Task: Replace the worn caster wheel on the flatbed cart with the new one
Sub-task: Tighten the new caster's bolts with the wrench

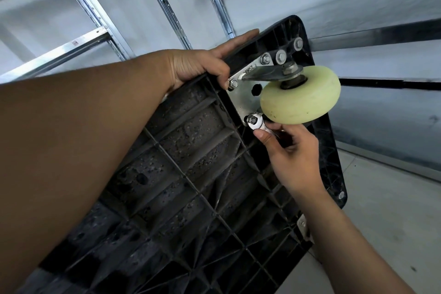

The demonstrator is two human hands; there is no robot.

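Observation:
The black flatbed cart [191,162] is tipped up, its ribbed underside facing me. A pale yellow caster wheel [300,98] sits on a silver mounting plate [241,98] bolted near the cart's upper corner. My left hand [202,64] grips the cart's top edge beside the plate, fingers over the far side and thumb on the near side. My right hand [288,148] holds a small silver wrench [256,124], whose ring end sits over the plate's lower bolt, just under the wheel. Nuts show on the plate's other corners.
Metal shelving uprights [167,7] and beams stand behind the cart against a pale wall. Grey concrete floor [381,210] lies at the right. Another silver bracket [303,224] shows on the cart's right edge, partly behind my right forearm.

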